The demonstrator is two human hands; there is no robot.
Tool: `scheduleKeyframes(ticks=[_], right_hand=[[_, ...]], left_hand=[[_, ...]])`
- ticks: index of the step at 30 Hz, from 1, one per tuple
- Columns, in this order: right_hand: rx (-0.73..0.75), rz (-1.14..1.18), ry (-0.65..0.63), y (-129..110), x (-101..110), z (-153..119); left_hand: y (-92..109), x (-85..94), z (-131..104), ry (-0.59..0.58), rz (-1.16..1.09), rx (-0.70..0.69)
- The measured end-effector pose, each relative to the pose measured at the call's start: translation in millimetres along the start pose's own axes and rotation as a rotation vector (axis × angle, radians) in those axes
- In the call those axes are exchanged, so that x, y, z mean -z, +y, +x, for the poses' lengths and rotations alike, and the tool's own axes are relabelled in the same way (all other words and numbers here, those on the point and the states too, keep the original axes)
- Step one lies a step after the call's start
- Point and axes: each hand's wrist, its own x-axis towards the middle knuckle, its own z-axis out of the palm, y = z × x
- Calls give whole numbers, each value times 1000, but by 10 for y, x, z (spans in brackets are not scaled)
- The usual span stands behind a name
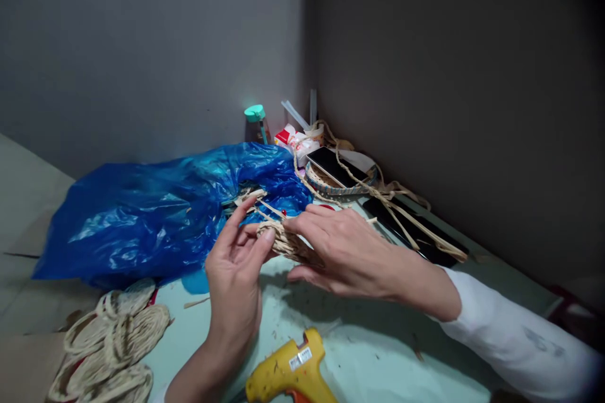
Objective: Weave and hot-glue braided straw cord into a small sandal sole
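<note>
A braided straw piece (288, 244), coiled like the small woven straw slippers lying at the left, is held up above the table between both hands. My left hand (239, 258) pinches its left end between thumb and fingers, with the index finger raised. My right hand (338, 249) grips the right end from above, covering part of it. Loose straw strands (271, 208) stretch from the piece toward the upper left. Below the hands, a yellow glue gun (288, 368) lies on the pale green tabletop (378, 352).
A blue plastic bag (142, 214) spreads behind my left hand. Several woven straw slippers (113, 340) are piled at the lower left. Toward the corner stand a teal-lidded bottle (255, 114) and a round basket (345, 187) with a phone (335, 165) on it. A straw braid (401, 223) trails rightward over a black object.
</note>
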Motion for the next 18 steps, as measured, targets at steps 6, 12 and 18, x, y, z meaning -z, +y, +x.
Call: scheduleKeyframes(ticks=[6, 12, 18], right_hand=[[-96, 82, 64, 73, -80, 28], [-227, 267, 120, 233, -6, 43], [-247, 429, 109, 203, 99, 31]], left_hand=[[163, 8, 68, -78, -21, 144], [492, 304, 367, 112, 13, -87], [792, 537, 393, 352, 186, -419]])
